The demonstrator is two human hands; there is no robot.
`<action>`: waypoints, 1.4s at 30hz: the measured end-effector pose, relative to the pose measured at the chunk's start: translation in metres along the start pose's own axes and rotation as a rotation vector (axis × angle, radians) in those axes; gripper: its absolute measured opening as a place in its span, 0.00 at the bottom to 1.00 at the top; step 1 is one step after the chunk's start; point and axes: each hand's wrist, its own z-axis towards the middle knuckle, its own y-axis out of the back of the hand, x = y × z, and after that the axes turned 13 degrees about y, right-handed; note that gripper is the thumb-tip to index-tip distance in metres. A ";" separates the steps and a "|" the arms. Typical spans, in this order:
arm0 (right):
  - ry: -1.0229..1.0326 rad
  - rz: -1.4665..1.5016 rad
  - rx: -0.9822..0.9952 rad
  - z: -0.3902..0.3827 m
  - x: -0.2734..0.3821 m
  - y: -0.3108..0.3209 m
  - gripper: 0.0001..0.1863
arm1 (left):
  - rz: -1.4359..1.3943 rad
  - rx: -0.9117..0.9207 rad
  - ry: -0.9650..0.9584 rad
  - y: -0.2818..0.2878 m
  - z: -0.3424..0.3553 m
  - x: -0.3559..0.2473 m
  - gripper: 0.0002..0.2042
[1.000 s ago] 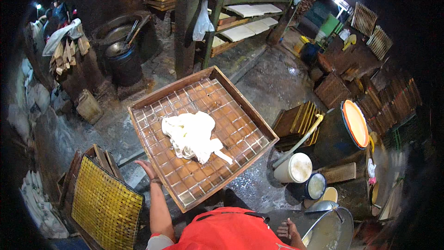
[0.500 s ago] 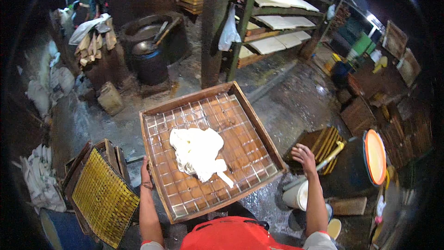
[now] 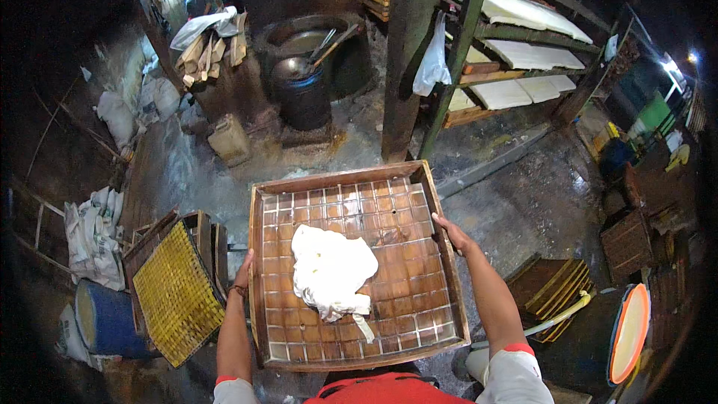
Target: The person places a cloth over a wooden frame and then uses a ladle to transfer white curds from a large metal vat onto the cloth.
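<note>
A square wooden tray (image 3: pixel 406 277) with a gridded base is held out in front of my red-clad body. A bunched white cloth (image 3: pixel 329 269) lies on it, left of the middle, with a loose strip trailing toward me. My left hand (image 3: pixel 244 269) grips the tray's left side, its fingers partly hidden by the wood. My right hand (image 3: pixel 452 232) holds the right edge higher up, fingers curled on the rim.
Yellow woven mat (image 3: pixel 176 292), blue barrel (image 3: pixel 112 314) and sacks (image 3: pixel 93 236) at left. Dark vats (image 3: pixel 303 112) and a post (image 3: pixel 400 105) ahead, beside racks of white slabs (image 3: pixel 527 56). Orange-rimmed tub (image 3: pixel 628 333) and wooden frames (image 3: pixel 550 288) at right. People (image 3: pixel 198 0) stand far back.
My right hand has come up from low at the right to take hold of the tray's edge. The tray has squared up in front of me, and the view has swung leftward.
</note>
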 end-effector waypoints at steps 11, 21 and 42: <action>-0.202 0.040 -0.047 0.008 0.002 -0.009 0.46 | -0.161 -0.016 0.138 0.001 -0.014 -0.003 0.33; -0.241 0.158 -0.074 -0.015 0.022 -0.005 0.39 | -0.399 0.082 0.113 -0.024 -0.046 0.007 0.40; -0.118 0.359 -0.276 -0.087 -0.033 -0.029 0.19 | -0.334 0.120 -0.015 -0.032 -0.052 0.030 0.23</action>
